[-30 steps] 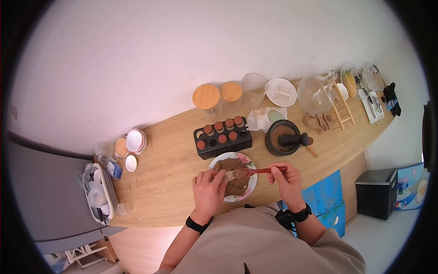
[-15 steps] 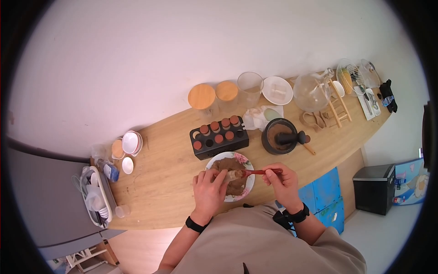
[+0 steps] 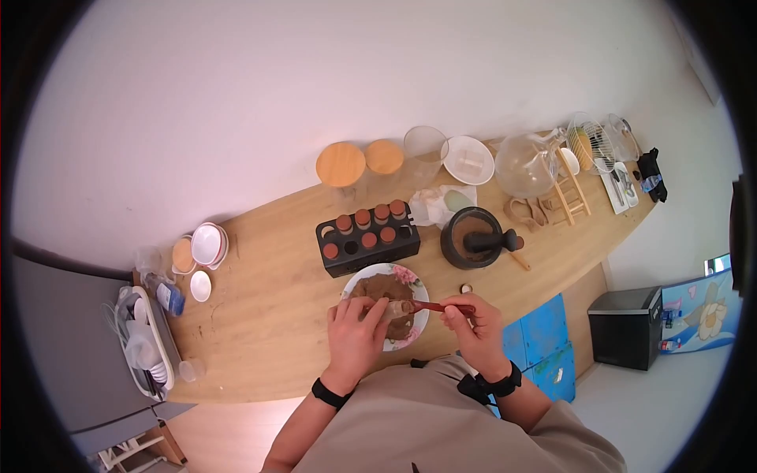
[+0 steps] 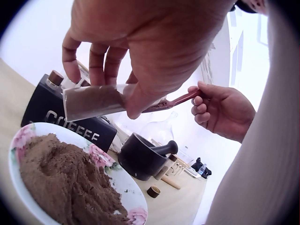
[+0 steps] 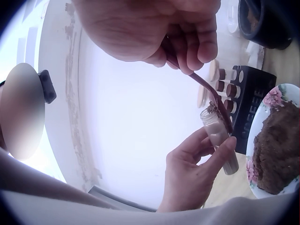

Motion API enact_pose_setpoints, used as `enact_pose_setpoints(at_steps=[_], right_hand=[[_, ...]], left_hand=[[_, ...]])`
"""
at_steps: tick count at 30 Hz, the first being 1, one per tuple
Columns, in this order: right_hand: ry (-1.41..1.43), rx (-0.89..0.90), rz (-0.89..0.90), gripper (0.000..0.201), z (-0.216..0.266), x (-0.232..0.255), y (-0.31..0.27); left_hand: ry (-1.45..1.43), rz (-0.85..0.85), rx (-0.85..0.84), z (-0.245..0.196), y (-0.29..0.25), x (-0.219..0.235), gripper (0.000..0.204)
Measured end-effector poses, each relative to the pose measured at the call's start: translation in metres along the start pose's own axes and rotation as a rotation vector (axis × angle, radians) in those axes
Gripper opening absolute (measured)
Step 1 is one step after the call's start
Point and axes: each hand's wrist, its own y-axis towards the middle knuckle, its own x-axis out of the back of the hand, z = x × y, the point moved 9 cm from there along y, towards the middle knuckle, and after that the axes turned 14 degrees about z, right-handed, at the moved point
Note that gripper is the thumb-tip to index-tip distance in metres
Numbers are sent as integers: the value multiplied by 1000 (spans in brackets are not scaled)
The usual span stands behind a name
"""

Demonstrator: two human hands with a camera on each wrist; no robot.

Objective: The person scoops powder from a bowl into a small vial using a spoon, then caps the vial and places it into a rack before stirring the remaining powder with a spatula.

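Note:
My left hand (image 3: pixel 352 343) holds a small clear glass vial (image 4: pixel 91 101) between thumb and fingers, tilted over the plate. Brown powder fills part of the vial. In my right hand (image 3: pixel 479 335) is a dark red spoon (image 5: pixel 205 84), pinched by its handle. Its bowl lies right at the vial's open mouth, with some powder showing at the rim in the right wrist view. Below the hands is a floral-rimmed white plate (image 3: pixel 404 274) heaped with brown powder (image 4: pixel 70 183). A small round cap (image 4: pixel 153 191) lies on the table near the right hand.
Behind the plate stands a black rack (image 3: pixel 372 261) of capped vials, lettered COFFEE. Right of it are a black mortar (image 3: pixel 448 251) with a pestle (image 3: pixel 482 243). Lidded jars (image 3: pixel 341 165) and a glass flask (image 3: pixel 527 165) line the wall. A dish basket (image 3: pixel 162 347) stands far left.
The head view has shifted, so the table things appear further left. Both hands keep the vial and spoon together over the plate. The small cap now shows beside the right hand.

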Motion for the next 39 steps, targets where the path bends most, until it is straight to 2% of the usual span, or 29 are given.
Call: enact_pose_setpoints(at_steps=[5, 7, 13, 19, 23, 26, 28, 29, 31, 34, 37, 39], right_hand=[[-164, 36, -8, 10, 20, -8, 0], [-348, 115, 1, 12, 36, -15, 2], [-631, 241, 45, 19, 61, -39, 2], [-769, 308, 103, 20, 74, -56, 5], [-731, 283, 95, 20, 63, -52, 5], [-626, 197, 51, 17, 44, -41, 5], [-578, 64, 35, 14, 20, -33, 7], [-578, 71, 31, 14, 16, -31, 5], [-494, 60, 9, 11, 5, -30, 0], [-412, 59, -8, 11, -4, -28, -6], [-358, 79, -36, 11, -12, -26, -9], [-363, 67, -55, 11, -14, -22, -12]], left_hand=[[99, -5, -48, -7, 1, 2, 45], [152, -30, -69, -9, 0, 3, 43], [131, -25, -81, -11, 0, 0, 42], [64, 0, -61, -9, -1, 0, 40], [-108, 2, -26, 8, -6, -7, 41], [-262, 2, -16, 19, -11, -8, 46], [-412, -28, -12, 26, -11, -7, 45], [-408, -31, -17, 26, -10, -6, 45], [-784, 44, 124, 41, -10, -17, 39], [-931, 23, 149, 53, -12, -25, 38], [-752, -20, 143, 49, -13, -14, 36], [-755, -10, 95, 36, -10, -5, 36]])
